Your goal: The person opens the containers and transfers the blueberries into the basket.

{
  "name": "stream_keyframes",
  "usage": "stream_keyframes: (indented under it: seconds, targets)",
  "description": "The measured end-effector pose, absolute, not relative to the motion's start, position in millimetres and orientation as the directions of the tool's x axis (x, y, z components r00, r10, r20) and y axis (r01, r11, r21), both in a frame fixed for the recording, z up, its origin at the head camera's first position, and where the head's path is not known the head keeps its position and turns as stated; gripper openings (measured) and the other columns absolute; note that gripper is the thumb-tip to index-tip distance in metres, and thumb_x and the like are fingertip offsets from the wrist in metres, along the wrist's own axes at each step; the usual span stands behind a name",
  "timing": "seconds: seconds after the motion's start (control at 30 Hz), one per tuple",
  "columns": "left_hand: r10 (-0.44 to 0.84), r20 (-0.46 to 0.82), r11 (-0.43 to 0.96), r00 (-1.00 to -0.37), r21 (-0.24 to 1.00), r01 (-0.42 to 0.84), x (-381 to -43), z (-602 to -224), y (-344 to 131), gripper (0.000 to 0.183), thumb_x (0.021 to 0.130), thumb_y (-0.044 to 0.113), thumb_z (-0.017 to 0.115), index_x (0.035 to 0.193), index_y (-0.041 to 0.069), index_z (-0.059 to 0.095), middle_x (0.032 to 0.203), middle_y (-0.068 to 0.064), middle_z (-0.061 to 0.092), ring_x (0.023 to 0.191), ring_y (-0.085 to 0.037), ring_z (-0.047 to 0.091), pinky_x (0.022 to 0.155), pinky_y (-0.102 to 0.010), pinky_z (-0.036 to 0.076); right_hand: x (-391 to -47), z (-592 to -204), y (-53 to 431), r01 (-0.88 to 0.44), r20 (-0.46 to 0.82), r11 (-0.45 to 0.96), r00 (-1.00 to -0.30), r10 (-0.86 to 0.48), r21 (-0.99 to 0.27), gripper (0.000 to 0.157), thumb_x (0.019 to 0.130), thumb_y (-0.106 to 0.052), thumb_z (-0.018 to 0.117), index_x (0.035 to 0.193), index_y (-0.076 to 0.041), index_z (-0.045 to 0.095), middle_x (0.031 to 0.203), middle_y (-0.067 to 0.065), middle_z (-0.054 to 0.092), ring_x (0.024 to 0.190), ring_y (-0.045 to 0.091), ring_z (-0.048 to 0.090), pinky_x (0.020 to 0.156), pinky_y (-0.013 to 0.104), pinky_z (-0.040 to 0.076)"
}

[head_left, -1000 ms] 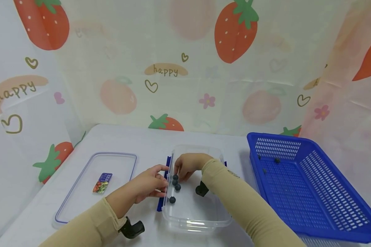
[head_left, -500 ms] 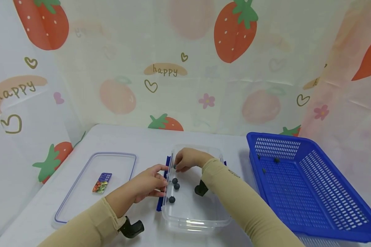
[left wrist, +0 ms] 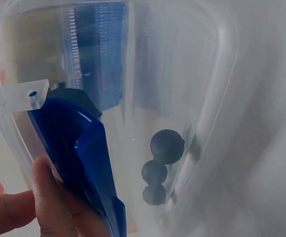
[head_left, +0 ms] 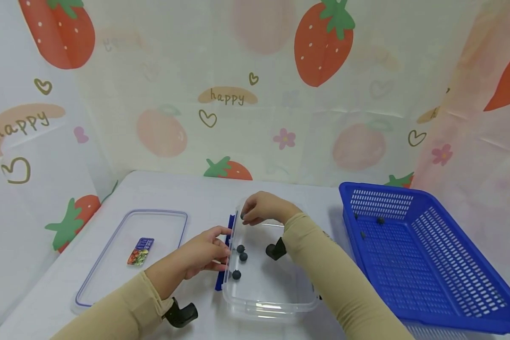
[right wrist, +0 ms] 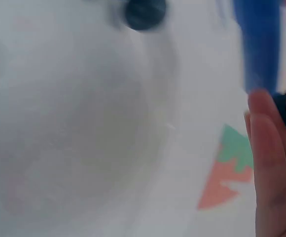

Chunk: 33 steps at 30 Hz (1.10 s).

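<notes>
Near the far left corner of the clear plastic container [head_left: 272, 304], my right hand [head_left: 267, 208] pinches a dark blueberry [right wrist: 282, 109] between thumb and fingers. Several more lie inside along the left wall: one blueberry [head_left: 236, 275] nearer me, and two close together, including this blueberry [head_left: 243, 257], farther back. My left hand [head_left: 200, 252] is at the container's left side, its fingers touching beside the blue latch [left wrist: 76, 148] with the index finger extended. Through the clear wall, the left wrist view shows the dark berries [left wrist: 167, 146] in a row.
On the right stands a blue slotted basket [head_left: 408, 264] with a few small dark berries [head_left: 380, 220] at its far end. A clear lid [head_left: 106, 278] with a blue seal lies at left, bearing a colourful label [head_left: 140, 251]. A printed curtain surrounds the white table.
My right hand has picked a blueberry from the row at the left wall and moved away from me, rising to the far left corner. My left hand has stayed put.
</notes>
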State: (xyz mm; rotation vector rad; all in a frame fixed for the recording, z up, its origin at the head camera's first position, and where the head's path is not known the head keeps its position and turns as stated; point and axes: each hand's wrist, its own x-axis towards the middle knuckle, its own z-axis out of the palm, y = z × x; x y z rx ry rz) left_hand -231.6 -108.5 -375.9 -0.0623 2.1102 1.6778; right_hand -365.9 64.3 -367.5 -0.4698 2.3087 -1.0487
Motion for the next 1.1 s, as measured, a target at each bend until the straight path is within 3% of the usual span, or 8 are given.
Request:
stream_keyframes:
  seconds: [0.3,0.53,0.8,1.1]
  targets:
    - [0.233,-0.379,0.267,-0.895,0.91,-0.316,-233,-376,-111,0.053,0.087,0.001,0.055,0.135,0.014,0.037,0.097,-0.019,0.054,0.075,-0.022,0.058,0.066,-0.031,0.055,-365,-337,78,-0.102,-0.295,0.582,-0.784,-0.546,-0.807,0.01,0.082,-0.007,0.066,0.091,-0.002,0.064,0.088,0.009,0.067,0.089,0.027,0.065,0.074,0.028,0.054]
    - [0.237,-0.37,0.268,-0.898,0.914,-0.305,-231,-375,-109,0.053,0.087,0.001,0.056,0.135,0.013,0.037,0.096,-0.017,0.054,0.073,-0.022,0.058,0.065,-0.031,0.055,-362,-297,103,-0.21,-0.218,0.578,-0.783,-0.583,-0.789,0.013,0.082,-0.007,0.067,0.093,-0.003,0.062,0.091,0.011,0.065,0.092,0.03,0.064,0.075,0.029,0.054]
    - [0.247,-0.353,0.266,-0.902,0.92,-0.287,-232,-376,-110,0.054,0.087,0.001,0.055,0.136,0.013,0.036,0.093,-0.016,0.054,0.073,-0.022,0.058,0.065,-0.03,0.055,-354,-266,158,-0.247,-0.183,0.598,-0.804,-0.566,-0.762,0.012,0.085,-0.006,0.061,0.096,-0.002,0.061,0.093,0.014,0.062,0.091,0.023,0.065,0.078,0.031,0.053]
    - [0.24,-0.362,0.271,-0.901,0.916,-0.296,-232,-377,-110,0.053,0.087,0.001,0.055,0.136,0.013,0.036,0.096,-0.017,0.054,0.073,-0.022,0.058,0.066,-0.03,0.055,-350,-263,236,-0.231,-0.199,0.63,-0.821,-0.535,-0.742,0.019,0.086,-0.005,0.059,0.103,0.003,0.057,0.097,0.016,0.061,0.092,0.024,0.063,0.082,0.036,0.052]
